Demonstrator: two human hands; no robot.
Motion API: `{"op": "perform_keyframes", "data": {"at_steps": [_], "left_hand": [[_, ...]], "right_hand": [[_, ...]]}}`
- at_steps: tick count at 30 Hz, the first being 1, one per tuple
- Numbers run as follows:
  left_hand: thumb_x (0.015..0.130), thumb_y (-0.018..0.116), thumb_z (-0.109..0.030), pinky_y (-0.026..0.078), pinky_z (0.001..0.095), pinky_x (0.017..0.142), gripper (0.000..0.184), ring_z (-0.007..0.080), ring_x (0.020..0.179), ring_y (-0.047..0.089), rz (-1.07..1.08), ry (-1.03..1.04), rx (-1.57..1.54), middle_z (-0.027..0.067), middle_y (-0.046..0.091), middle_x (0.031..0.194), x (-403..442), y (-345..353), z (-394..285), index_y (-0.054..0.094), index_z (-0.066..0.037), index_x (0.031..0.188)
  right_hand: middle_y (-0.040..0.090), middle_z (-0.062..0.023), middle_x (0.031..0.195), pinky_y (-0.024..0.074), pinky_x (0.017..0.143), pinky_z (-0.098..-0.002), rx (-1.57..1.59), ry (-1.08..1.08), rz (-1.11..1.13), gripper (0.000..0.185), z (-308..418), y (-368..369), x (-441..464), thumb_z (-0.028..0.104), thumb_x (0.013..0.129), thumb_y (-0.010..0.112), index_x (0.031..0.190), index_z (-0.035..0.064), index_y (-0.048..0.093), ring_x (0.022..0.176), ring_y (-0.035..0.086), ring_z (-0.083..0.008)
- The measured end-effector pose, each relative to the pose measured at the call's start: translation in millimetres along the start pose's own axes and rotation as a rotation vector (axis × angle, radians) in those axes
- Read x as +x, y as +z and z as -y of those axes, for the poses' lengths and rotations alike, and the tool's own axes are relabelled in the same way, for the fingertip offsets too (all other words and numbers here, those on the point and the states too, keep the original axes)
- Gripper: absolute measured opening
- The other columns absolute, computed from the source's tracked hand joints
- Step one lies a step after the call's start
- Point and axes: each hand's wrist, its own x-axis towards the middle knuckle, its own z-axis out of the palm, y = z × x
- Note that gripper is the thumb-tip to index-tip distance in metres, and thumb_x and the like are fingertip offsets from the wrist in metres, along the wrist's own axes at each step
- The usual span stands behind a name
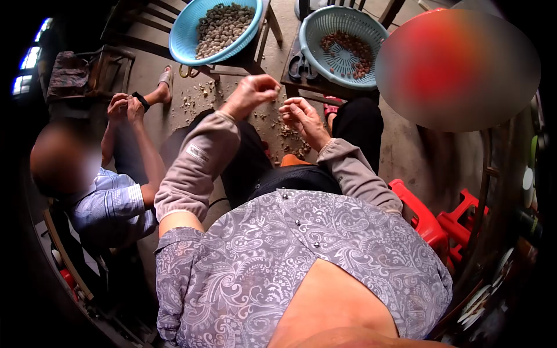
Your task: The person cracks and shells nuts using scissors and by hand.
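My left hand (253, 95) is raised over the floor with thumb and fingers pinched together; a small pale bit shows at the fingertips, too small to name. Close by on its right, my right hand (304, 120) is held with curled fingers, and what lies between them cannot be made out. The hands are apart. Beyond them, a blue basket (180, 36) holds a heap of unshelled nuts on the left. A second, lighter blue basket (310, 43) on the right holds reddish-brown kernels. Broken shells (290, 142) lie on the floor below my hands.
Another person (110, 200) sits at the left, hands (126, 107) together. A wooden chair (107, 64) stands behind that person. Pliers-like black handles (299, 68) lie beside the right basket. Red plastic stools (420, 214) are at my right, and a blurred shape fills the upper right.
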Motion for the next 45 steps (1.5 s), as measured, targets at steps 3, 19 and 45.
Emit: {"op": "perform_keyframes", "data": {"at_steps": [3, 19, 45], "left_hand": [[0.08, 0.063, -0.007, 0.05, 0.0272, 0.068, 0.013, 0.0118, 0.073, 0.061, -0.032, 0.043, 0.441, 0.0093, 0.064, 0.079, -8, 49, 14, 0.06, 0.0, 0.09], [0.069, 0.073, -0.035, 0.047, 0.0439, 0.085, 0.063, 0.0369, 0.1, 0.057, -0.398, -0.264, 0.902, 0.0216, 0.054, 0.106, 149, 76, 41, 0.044, 0.0, 0.113], [0.084, 0.053, -0.026, 0.045, 0.0442, 0.082, 0.055, 0.0409, 0.095, 0.058, -0.166, -0.019, 0.502, 0.0258, 0.059, 0.101, -91, 89, 62, 0.034, -0.004, 0.13]], "right_hand": [[0.06, -0.003, 0.097, 0.0517, 0.075, -0.0243, 0.076, 0.02, -0.033, 0.023, -5, -3, -6, 0.022, 0.094, 0.051, 0.112, 0.0076, 0.05, 0.084, 0.06, -0.0092], [0.061, -0.004, 0.086, 0.0496, 0.069, -0.0225, -0.005, -0.09, -0.461, 0.013, -9, -37, -1, 0.009, 0.088, 0.058, 0.099, 0.0026, 0.057, 0.074, 0.059, -0.0105], [0.064, -0.0055, 0.089, 0.0544, 0.069, -0.0245, 0.132, -0.092, -0.206, 0.016, -11, -14, -7, 0.003, 0.084, 0.062, 0.1, 0.0022, 0.058, 0.077, 0.064, -0.0146]]}}
